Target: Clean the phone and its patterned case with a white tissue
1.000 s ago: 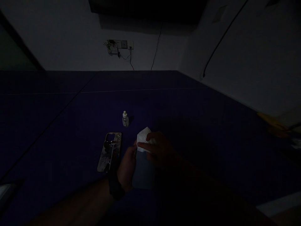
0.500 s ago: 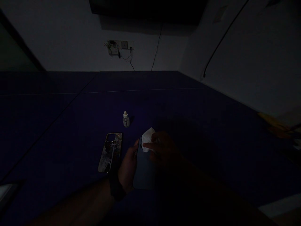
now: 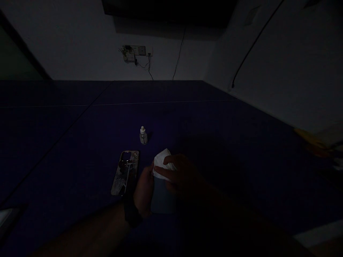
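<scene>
Although the phone [image 3: 163, 200] remains gripped by the left hand [image 3: 144, 189] over the surface [image 3: 80, 150], the white tissue [image 3: 162, 159] held by the right hand [image 3: 182, 173] has shifted leftward, re-covering the phone's upper end; wiping there appears ongoing. The case [image 3: 124, 178] lies leftward, unmoved.

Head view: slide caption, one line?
Right hand holds crumpled white tissue against a dark rectangular phone in the left hand; patterned rectangular case lies alongside.
</scene>
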### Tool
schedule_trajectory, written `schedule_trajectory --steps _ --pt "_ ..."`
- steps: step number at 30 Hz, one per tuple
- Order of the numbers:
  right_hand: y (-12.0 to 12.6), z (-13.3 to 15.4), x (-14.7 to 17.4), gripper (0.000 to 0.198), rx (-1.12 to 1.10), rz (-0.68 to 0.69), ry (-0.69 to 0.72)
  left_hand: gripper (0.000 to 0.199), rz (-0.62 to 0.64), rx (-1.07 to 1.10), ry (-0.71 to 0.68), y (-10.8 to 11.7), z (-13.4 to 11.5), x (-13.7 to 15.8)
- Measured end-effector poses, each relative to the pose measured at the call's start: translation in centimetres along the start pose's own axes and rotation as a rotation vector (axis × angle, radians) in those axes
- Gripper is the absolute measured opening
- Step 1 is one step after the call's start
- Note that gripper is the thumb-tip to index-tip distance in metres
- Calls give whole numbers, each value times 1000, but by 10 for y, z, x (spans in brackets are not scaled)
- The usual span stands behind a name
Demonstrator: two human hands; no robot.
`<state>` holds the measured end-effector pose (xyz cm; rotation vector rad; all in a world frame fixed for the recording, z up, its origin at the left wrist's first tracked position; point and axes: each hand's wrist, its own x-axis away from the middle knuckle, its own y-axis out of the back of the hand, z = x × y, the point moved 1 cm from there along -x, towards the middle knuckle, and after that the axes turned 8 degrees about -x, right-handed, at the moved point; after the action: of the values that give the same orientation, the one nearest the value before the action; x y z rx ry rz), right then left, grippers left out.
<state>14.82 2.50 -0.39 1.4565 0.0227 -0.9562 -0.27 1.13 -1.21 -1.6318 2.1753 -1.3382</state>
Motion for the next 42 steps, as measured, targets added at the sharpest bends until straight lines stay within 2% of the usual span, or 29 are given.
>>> schedule_trajectory --steps 3,5,8,11,19,22,25,31,35,42 --pt "0 1 -2 54 35 -10 -54 36 -23 6 48 1 1 -1" --pt "1 0 -3 51 40 -51 -76 42 10 22 67 1 2 -2" --pt "3 -3 -4 40 29 -133 -77 47 88 60 21 0 1 -5" --pt "6 -5 -4 33 -26 -165 -74 47 114 75 -19 0 1 -9" --pt "6 0 1 33 -78 -82 -79 49 159 100 -32 2 2 -8" --pt "2 4 1 47 -68 2 -26 52 167 108 45 4 3 -6" --pt "1 7 -1 55 -29 43 -49 59 163 113 137 7 4 -4" --pt "4 6 -5 55 81 -11 -124 59 155 84 101 2 4 -3" --pt "7 2 -4 48 119 -67 -139 58 173 91 46 1 3 -6" --pt "15 0 -3 34 131 -73 -208 50 127 110 14 -3 -1 -7"
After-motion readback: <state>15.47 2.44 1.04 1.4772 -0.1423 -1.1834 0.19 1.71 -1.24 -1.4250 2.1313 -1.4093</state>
